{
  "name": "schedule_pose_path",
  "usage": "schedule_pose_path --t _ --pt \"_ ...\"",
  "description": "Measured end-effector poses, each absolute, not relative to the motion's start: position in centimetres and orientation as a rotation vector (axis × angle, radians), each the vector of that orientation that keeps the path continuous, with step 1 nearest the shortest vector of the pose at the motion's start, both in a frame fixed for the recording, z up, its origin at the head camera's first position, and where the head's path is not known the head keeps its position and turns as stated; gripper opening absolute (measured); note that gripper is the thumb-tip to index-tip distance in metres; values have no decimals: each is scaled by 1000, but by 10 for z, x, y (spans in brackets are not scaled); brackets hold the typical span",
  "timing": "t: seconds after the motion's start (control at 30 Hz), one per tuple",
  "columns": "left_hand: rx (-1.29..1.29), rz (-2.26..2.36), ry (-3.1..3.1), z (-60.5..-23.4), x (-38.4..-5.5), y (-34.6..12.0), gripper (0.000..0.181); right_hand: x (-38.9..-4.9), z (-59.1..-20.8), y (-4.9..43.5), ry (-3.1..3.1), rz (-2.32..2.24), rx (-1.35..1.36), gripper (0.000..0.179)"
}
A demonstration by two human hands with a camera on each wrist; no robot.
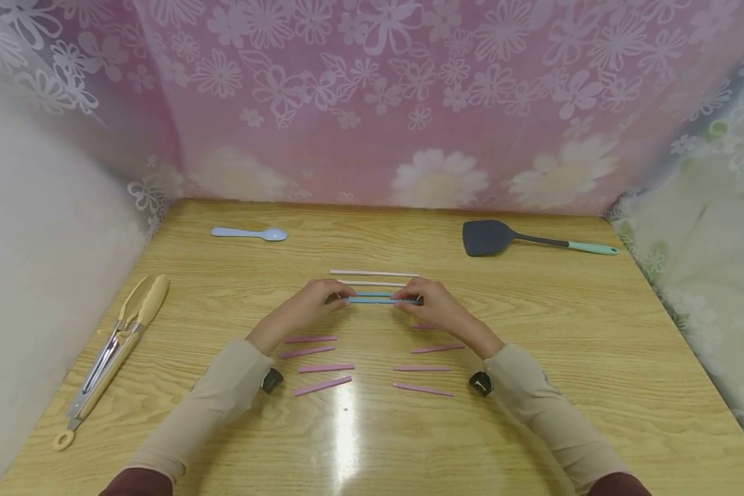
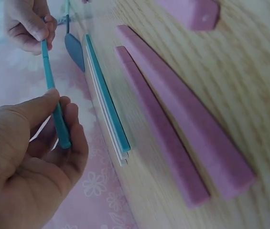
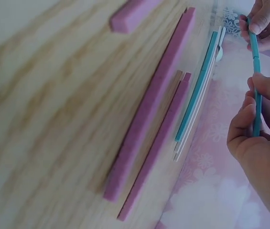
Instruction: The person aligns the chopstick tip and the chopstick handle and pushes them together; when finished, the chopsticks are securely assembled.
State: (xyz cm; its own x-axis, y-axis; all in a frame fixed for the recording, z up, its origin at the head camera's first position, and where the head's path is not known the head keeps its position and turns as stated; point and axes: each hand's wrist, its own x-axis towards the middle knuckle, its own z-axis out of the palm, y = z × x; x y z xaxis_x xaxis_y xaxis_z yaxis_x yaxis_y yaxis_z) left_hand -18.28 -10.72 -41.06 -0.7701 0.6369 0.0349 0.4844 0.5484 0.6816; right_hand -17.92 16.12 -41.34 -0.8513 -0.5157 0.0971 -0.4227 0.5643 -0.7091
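Both hands hold one blue jointed chopstick (image 1: pixel 375 301) level above the table, one hand at each end. My left hand (image 1: pixel 304 306) pinches its left part between thumb and fingers, and my right hand (image 1: pixel 441 310) pinches the right part. A joint line shows near the stick's middle in the right wrist view. Just beyond lies a second blue chopstick (image 2: pixel 107 95) on the table, alongside two white chopsticks (image 1: pixel 374 273). Closer to me, short pink chopstick halves (image 1: pixel 326 368) lie in a left group, with more pink halves (image 1: pixel 423 368) in a right group.
A pale blue spoon (image 1: pixel 248 234) lies at the back left. At the back right is a dark spatula (image 1: pixel 488 238) with a green handle. Yellow tongs (image 1: pixel 114 351) lie along the left edge. A floral curtain (image 1: pixel 372 124) hangs behind the table.
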Motion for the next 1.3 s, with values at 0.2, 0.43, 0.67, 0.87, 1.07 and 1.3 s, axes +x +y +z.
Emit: schedule_pose_path --t 0.2,0.43,0.67,0.87,1.07,1.3 --pt "912 1028 2576 -414 -182 -107 28 -178 -416 162 2671 -1206 -842 14" --pt "970 1029 2622 -418 -183 -108 27 -178 -416 158 2668 -1247 -858 12" --pt "992 1032 2629 -417 -182 -109 27 -178 -416 156 2673 -1261 -867 11" --pt "994 1049 2630 -417 -181 -109 28 -177 -416 155 2676 -1281 -867 12" --pt "1003 1049 2636 -416 -181 -109 28 -177 -414 155 2678 -1290 -886 12" --pt "917 1062 2601 -411 -185 -107 29 -181 -413 157 2688 -1272 -912 13"
